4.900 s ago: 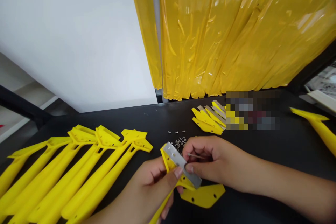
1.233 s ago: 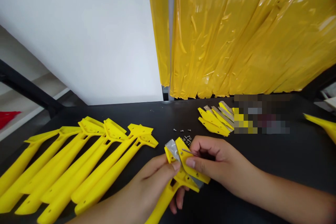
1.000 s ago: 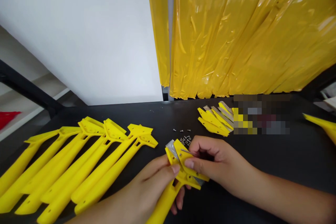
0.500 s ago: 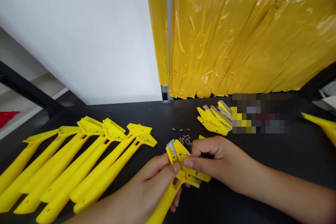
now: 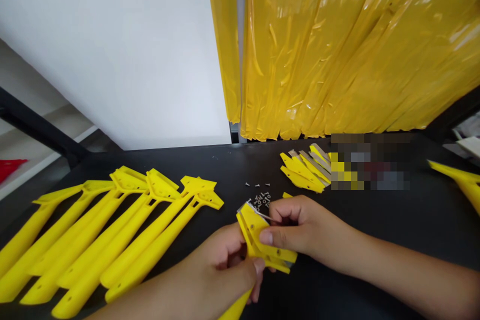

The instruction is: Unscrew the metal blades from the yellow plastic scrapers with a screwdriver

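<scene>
- The left hand point(image 5: 228, 265) has its fingers wrapped round the yellow handle point(image 5: 238, 305) at the near middle, above the bench point(image 5: 232, 167); a slack grip could let the head twist.
- The right hand point(image 5: 300, 230) pinches the yellow plate point(image 5: 257, 223) and a thin metal rod point(image 5: 261, 216) together; sharing those fingers, either could slip.
- The plate lies over the handle's head, a grey strip point(image 5: 289, 263) showing at the edge; uneven pressure could shift the strip and misalign the holes.
- Loose screws point(image 5: 260, 201) lie just beyond; a brushing knuckle could scatter them.
</scene>
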{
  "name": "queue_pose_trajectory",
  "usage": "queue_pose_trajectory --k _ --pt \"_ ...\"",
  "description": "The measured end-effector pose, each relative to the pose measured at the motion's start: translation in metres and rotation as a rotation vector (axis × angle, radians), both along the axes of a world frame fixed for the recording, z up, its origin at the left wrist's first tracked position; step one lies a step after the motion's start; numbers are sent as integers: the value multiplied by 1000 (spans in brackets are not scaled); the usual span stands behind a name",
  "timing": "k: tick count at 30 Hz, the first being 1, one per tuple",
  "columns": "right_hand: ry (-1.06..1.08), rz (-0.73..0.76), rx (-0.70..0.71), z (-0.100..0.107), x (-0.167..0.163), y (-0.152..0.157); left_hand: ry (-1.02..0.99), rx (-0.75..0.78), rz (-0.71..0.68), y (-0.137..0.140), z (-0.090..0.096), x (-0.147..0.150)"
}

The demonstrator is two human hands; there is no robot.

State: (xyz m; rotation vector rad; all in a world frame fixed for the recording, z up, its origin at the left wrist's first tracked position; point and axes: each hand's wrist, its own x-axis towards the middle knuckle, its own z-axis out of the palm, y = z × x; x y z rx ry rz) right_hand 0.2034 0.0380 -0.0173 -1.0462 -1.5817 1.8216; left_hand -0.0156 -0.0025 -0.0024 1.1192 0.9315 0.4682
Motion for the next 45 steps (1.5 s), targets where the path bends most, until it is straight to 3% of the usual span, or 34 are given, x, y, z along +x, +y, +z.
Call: queue_pose_trajectory --k 11,16,23,32,45 --pt "103 52 -121 12 2 4 -34 -77 23 3 -10 2" --pt "121 74 -102 10 3 6 11 -128 49 1 -9 0" --pt "109 48 -71 3 2 2 102 -81 39 -1 -3 5" --pt "60 167 -135 9 10 14 24 -105 71 3 -6 2" --pt "25 82 29 8 4 4 62 -118 70 3 -6 3"
